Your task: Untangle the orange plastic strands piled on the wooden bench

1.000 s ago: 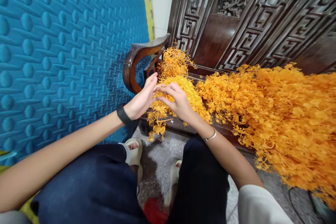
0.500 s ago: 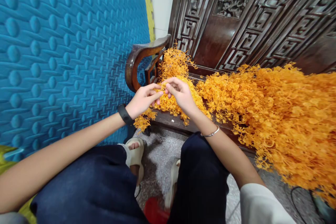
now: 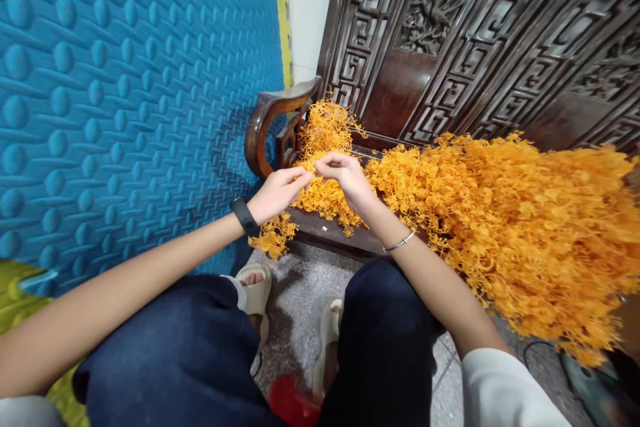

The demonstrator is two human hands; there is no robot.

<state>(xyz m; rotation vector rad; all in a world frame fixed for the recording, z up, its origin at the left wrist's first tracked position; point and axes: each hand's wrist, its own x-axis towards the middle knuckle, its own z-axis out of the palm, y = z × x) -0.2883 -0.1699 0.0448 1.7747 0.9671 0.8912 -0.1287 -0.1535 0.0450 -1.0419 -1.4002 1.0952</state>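
My left hand (image 3: 281,192), a black band on its wrist, has thumb and fingers pinched together on a small orange plastic flower piece. Close by on the right, my right hand (image 3: 346,179) pinches at the same spot, its fingertips a small gap from the left ones. The piece is hard to tell from the orange heap (image 3: 327,197) behind and below it. That heap of thin, curly orange plastic sprigs lies on the dark wooden bench seat (image 3: 345,240). A loose orange clump (image 3: 274,235) hangs at the seat's left front edge.
A large pile of orange plastic sprigs (image 3: 505,213) covers the bench to the right. The curved armrest (image 3: 260,133) and carved backrest (image 3: 410,90) bound the seat. A blue foam mat (image 3: 125,113) stands at left. Something red (image 3: 293,400) lies on the floor between my feet.
My hands have drawn slightly apart at the fingertips, and the left fingers have straightened. The view has shifted a little, showing more of the right side of the backrest.
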